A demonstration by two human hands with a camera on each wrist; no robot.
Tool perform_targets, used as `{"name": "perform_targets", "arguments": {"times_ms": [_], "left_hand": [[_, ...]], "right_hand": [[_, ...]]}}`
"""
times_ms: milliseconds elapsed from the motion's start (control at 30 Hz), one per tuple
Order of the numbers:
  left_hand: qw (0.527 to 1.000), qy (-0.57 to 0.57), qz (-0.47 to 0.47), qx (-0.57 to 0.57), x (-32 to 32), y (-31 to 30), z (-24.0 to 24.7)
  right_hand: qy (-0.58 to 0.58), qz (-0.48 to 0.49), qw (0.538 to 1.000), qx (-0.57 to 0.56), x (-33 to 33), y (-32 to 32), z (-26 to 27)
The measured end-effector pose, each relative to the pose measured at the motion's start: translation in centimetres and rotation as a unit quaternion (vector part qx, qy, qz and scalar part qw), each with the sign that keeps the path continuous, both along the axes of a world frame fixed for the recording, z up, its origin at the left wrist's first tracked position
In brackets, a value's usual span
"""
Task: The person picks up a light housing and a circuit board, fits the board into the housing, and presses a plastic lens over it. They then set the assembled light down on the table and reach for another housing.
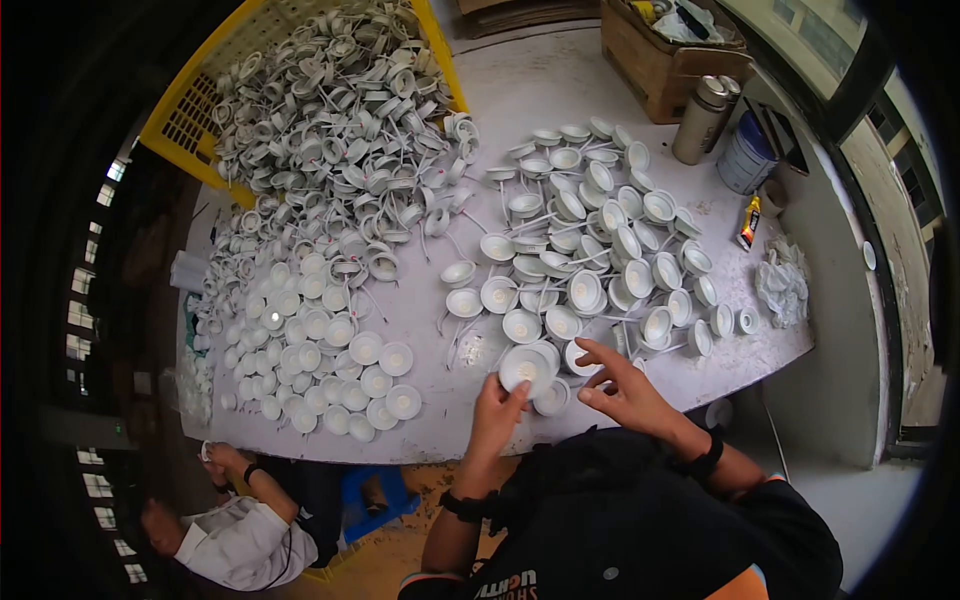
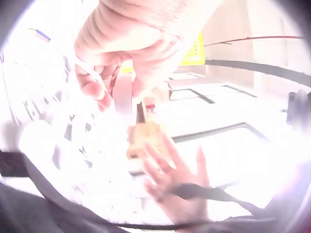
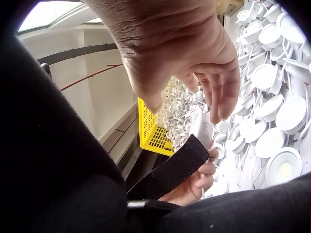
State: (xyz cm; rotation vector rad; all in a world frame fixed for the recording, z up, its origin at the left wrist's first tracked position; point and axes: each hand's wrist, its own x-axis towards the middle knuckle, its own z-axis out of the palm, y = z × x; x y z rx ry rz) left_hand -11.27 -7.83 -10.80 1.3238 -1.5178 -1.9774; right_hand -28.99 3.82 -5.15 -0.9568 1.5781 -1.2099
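The left hand (image 1: 492, 415) pinches a round white lamp disc (image 1: 526, 370) by its edge, thumb on the near side, above the table's front edge. In the left wrist view the left hand (image 2: 138, 43) grips the pale, washed-out disc (image 2: 124, 99). To the right of the disc, the right hand (image 1: 635, 400) is raised with fingers spread and slightly bent, holding nothing. In the right wrist view the right hand (image 3: 184, 63) hangs over the disc (image 3: 201, 127) without visible contact. More white discs (image 1: 584, 290) with cables lie just beyond both hands.
A yellow crate (image 1: 180, 125) overflows with white rings at the back left. Stacked discs (image 1: 310, 355) lie front left. A cardboard box (image 1: 665, 75), a steel flask (image 1: 699, 120), a blue-white can (image 1: 746, 155), a glue tube (image 1: 749, 222) and crumpled plastic (image 1: 782, 285) stand right. Another person (image 1: 245, 530) sits lower left.
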Motion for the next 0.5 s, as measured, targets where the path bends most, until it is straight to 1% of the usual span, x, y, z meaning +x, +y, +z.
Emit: {"name": "perform_targets", "arguments": {"times_ms": [67, 100, 133, 167, 200, 267, 333, 400, 467, 500], "left_hand": [[0.996, -0.041, 0.083, -0.016, 1.7, -3.1, -2.9], [0.995, -0.041, 0.087, -0.017, 2.2, -4.3, -4.8], [0.992, -0.07, 0.1, -0.042, 2.6, -5.6, -6.7], [0.987, -0.098, 0.111, -0.068, 3.0, -6.8, -8.3], [0.987, -0.097, 0.111, -0.071, 3.0, -7.8, -9.6], [0.986, -0.128, 0.076, -0.076, 2.3, -9.0, -11.8], [0.98, -0.13, 0.032, -0.147, 1.5, -9.5, -14.1], [0.943, -0.218, -0.024, -0.25, 0.8, -9.5, -14.0], [0.939, -0.203, -0.052, -0.272, 0.6, -9.7, -12.5], [0.938, -0.208, -0.043, -0.273, 1.0, -9.8, -11.6]], "right_hand": [[0.002, 0.018, 1.0, -0.001, 0.1, -0.1, -0.9], [0.004, 0.032, 0.999, -0.001, 0.2, 0.0, -1.3], [0.004, 0.035, 0.999, -0.003, 0.2, 0.0, -1.5], [0.037, 0.038, 0.999, 0.009, 0.3, -0.2, -1.6], [0.07, 0.038, 0.997, 0.021, 0.5, -0.4, -1.7], [0.085, 0.029, 0.996, 0.024, 0.8, -0.5, -1.5], [0.107, 0.021, 0.994, 0.033, 1.2, -0.7, -2.1], [0.113, 0.013, 0.992, 0.046, 1.6, -1.0, -2.1], [0.116, 0.019, 0.992, 0.04, 2.1, -1.5, -2.3], [0.112, 0.008, 0.992, 0.055, 2.2, -1.7, -2.1]]}}
